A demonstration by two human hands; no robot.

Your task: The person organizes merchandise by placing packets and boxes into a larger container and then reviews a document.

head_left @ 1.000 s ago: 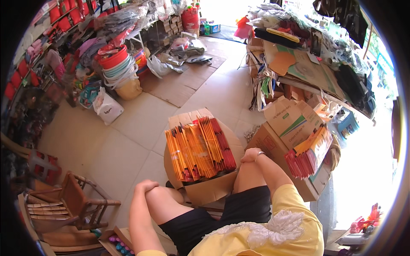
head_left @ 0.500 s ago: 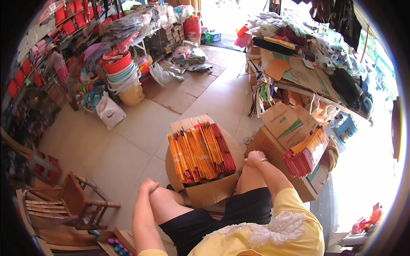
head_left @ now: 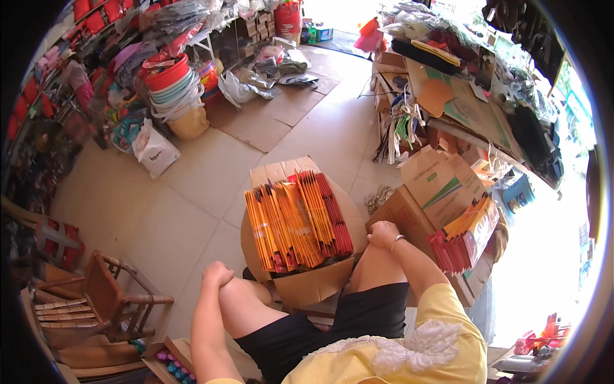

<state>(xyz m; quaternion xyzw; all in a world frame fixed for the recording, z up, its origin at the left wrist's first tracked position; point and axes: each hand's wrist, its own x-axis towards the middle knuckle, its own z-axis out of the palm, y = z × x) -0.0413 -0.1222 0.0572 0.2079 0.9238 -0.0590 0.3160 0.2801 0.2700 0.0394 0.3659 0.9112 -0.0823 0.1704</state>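
My left hand [head_left: 217, 274] lies draped over my left knee, its fingers loosely bent and holding no object. On the other knee rests my right hand [head_left: 383, 235], with a bracelet at the wrist; its fingers curve down over the knee and hold no object either. Between my legs stands an open cardboard box [head_left: 313, 285], with rows of orange packets [head_left: 291, 221] and dark red packets [head_left: 337, 224] standing upright in it. Beside my right hand, a stack of red and orange packets [head_left: 465, 233] leans on a larger carton [head_left: 401, 216].
A wooden chair [head_left: 105, 291] stands at my left. Stacked buckets [head_left: 171, 89] and a white bag [head_left: 155, 152] are at the far left. Flattened cardboard [head_left: 256, 131] lies on the tiled floor. A loaded table [head_left: 448, 89] stands at the far right.
The view has tilted and shifted slightly, so the boxes and packets appear a little higher in the picture. Both hands stay on my knees.
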